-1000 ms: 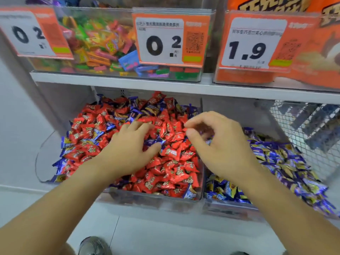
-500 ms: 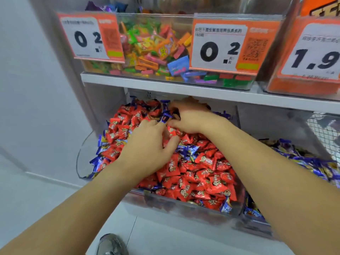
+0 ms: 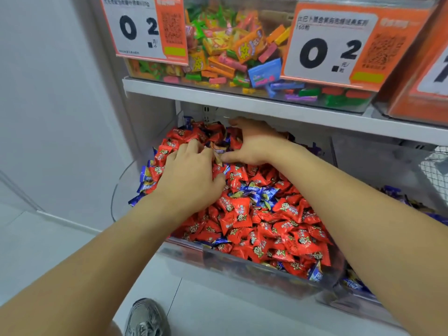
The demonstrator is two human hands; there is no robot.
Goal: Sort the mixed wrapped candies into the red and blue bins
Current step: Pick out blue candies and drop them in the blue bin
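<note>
Picking stray blue candies (image 3: 219,151) out of the red bin (image 3: 242,267), at its far end under the shelf (image 3: 242,100). Left hand (image 3: 191,173) spread flat on the red candies (image 3: 278,226); right hand (image 3: 252,144) curled, apparently pinching a blue wrapper, grip not fully visible. Next, probably: lift and carry right to the blue bin (image 3: 351,284).

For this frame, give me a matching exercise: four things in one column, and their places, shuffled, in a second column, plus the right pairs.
Things:
1. left hand
2. right hand
3. clear plastic bin of multicoloured rectangular candies
4. grey sneaker

Places:
A. on the floor at the bottom edge
B. on the upper shelf
C. far back in the red candy bin
D. on the red candy pile, nearer the left wall

Pairs: 1-D, 2-C, 3-B, 4-A
</note>
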